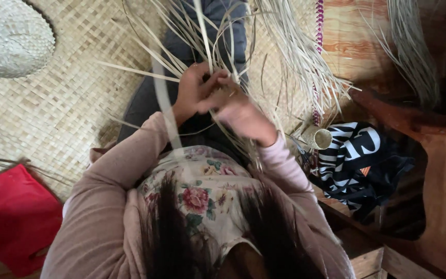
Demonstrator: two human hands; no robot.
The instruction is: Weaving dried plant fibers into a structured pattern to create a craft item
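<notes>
Straw strips [218, 46] fan up and outward from both hands, held over the lap, above the woven mat [52, 103]. Left hand [194, 90] is closed round a bunch of strips; right hand [241, 113] pinches strips w/ fingers curled, right beside the left. Risk, as I judge it: thin dry strips could kink or snap if bent too sharply, and loose ends crossing each other could tangle. A slack pinch could let the crossing point slip and loosen.
</notes>
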